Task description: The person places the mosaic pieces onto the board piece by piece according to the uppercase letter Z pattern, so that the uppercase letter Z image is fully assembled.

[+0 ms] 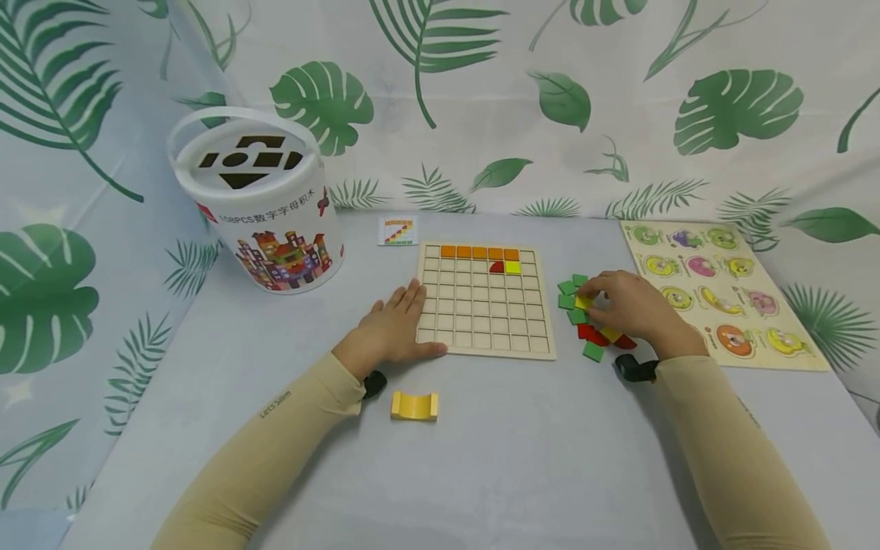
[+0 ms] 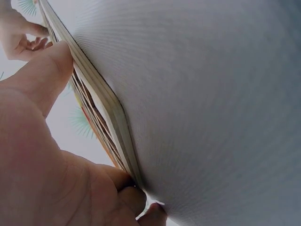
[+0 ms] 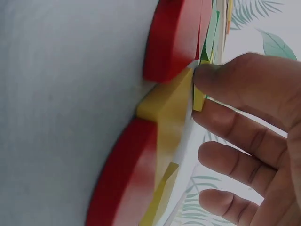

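My left hand (image 1: 392, 328) rests against the left edge of a wooden grid board (image 1: 470, 313), fingers spread and thumb at its near corner. Several orange squares (image 1: 480, 253) line the board's far row. Below them lie a red quarter-round piece (image 1: 497, 267) and a yellow square (image 1: 512, 267). To the right of the board, my right hand (image 1: 629, 309) pinches a yellow tile (image 3: 198, 96) between thumb and index finger, over a loose pile. That pile has green squares (image 1: 567, 301), red rounded pieces (image 3: 171, 42) and yellow pieces (image 3: 171, 113), partly hidden by the hand.
A white lidded bucket (image 1: 275, 221) stands at the back left. A small pattern card (image 1: 397, 231) lies behind the board. Nearer me is a yellow block with a curved hollow (image 1: 414, 406). A fruit puzzle board (image 1: 701, 294) lies at the right.
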{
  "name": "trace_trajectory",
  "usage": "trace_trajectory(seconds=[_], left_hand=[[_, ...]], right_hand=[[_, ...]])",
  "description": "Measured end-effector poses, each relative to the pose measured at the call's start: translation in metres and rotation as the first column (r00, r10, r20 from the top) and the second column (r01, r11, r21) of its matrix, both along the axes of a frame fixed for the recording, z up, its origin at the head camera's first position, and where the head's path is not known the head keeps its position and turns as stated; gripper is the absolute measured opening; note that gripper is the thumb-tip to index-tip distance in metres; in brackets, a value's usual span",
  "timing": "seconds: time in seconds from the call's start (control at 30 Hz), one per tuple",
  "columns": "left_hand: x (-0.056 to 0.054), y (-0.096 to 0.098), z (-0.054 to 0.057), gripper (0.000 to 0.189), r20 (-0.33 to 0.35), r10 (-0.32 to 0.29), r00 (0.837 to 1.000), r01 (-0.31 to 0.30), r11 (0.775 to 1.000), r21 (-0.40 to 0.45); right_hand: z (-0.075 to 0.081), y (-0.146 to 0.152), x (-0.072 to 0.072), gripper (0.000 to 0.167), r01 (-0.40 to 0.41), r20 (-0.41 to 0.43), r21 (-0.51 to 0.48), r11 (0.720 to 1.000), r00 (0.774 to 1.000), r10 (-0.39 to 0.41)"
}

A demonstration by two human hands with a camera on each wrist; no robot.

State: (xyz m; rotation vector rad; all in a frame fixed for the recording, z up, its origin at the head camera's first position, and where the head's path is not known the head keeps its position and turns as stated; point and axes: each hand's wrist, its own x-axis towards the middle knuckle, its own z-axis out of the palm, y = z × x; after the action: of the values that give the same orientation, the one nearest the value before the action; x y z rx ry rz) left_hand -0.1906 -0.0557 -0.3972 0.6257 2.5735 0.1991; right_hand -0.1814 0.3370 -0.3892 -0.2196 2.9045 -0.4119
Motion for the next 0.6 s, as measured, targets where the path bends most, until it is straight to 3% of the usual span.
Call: trace_trajectory(seconds=[0.3, 0.6], left_hand=[[-0.001, -0.001, 0.000, 0.113, 0.004, 0.002, 1.000, -0.002, 1.000, -0.005], [0.000, -0.001, 0.000, 0.113, 0.004, 0.005, 1.000, -0.005, 1.000, 0.004]], right_hand=[[0.003, -0.008, -0.010, 0.031, -0.034, -0.084, 0.002, 0.999, 0.996, 0.034], [-0.001, -0.043, -0.033, 0.030, -0.087, -0.119, -0.031, 0.996, 0.989, 0.082]])
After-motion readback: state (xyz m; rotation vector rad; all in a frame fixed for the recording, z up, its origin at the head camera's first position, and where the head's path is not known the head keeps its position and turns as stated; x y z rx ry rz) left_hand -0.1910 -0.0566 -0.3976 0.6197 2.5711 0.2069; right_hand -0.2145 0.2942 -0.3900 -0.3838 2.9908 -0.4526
